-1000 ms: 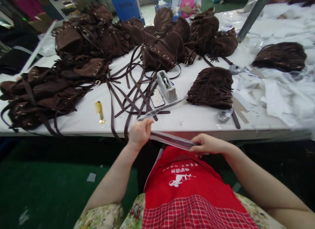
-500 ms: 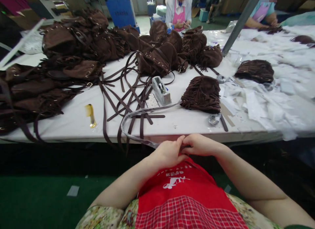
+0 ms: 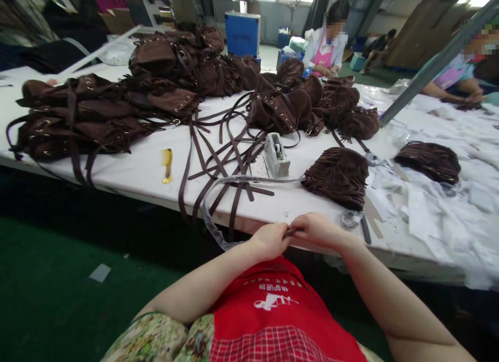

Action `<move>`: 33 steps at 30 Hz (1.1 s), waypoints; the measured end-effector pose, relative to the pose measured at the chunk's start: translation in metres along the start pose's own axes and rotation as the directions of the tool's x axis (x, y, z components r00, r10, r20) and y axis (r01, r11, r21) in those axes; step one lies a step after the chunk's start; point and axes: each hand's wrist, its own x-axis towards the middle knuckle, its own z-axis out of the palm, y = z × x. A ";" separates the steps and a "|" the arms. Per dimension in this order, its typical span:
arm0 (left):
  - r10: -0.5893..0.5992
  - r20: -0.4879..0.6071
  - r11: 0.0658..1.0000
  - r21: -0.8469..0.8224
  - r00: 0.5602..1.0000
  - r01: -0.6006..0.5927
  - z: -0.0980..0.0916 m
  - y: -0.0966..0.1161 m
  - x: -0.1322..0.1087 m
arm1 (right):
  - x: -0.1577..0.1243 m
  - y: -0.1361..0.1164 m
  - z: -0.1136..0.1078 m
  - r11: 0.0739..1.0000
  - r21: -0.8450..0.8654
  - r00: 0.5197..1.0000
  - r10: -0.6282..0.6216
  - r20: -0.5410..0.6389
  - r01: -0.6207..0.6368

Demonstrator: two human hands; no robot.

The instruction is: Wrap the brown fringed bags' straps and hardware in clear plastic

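A brown bag strap (image 3: 293,231) passes between my two hands at the table's front edge, just above the red apron. My left hand (image 3: 268,241) is closed around it, and my right hand (image 3: 316,229) pinches it close by, fingertips nearly meeting. Part of the strap, sleeved in clear plastic film (image 3: 208,214), loops left from my left hand and back to a brown fringed bag (image 3: 337,177) lying on the table. Beside that bag sits a plastic-wrapped buckle (image 3: 350,219). The strap's end is hidden by my fingers.
Brown bags (image 3: 163,61) are heaped along the back and left, with loose straps (image 3: 222,159) trailing over the edge. A tape dispenser (image 3: 277,159) and yellow comb (image 3: 167,165) lie mid-table. White wrapping (image 3: 432,216) covers the right, near a slanted metal post (image 3: 421,66). Two co-workers sit beyond.
The view has tilted up and turned left, so the table things appear lower and farther right. My hands have drawn slightly apart, and more of the strap shows between them.
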 end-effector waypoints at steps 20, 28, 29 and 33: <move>-0.065 -0.103 0.992 0.100 0.993 0.075 0.038 -0.003 0.039 | 0.036 0.034 0.034 0.862 0.203 0.867 0.490 -0.094 -0.465; -0.185 -0.242 0.980 0.024 0.953 0.197 0.018 -0.012 0.046 | 0.029 0.032 0.028 0.895 -0.135 0.902 0.408 -0.138 -0.426; -0.180 -0.249 0.982 0.003 0.951 0.187 0.018 -0.014 0.047 | 0.030 0.032 0.028 0.893 -0.162 0.906 0.406 -0.118 -0.421; -0.153 -0.242 0.988 -0.023 0.958 0.152 0.024 -0.015 0.047 | 0.036 0.038 0.029 0.893 -0.124 0.899 0.416 -0.136 -0.432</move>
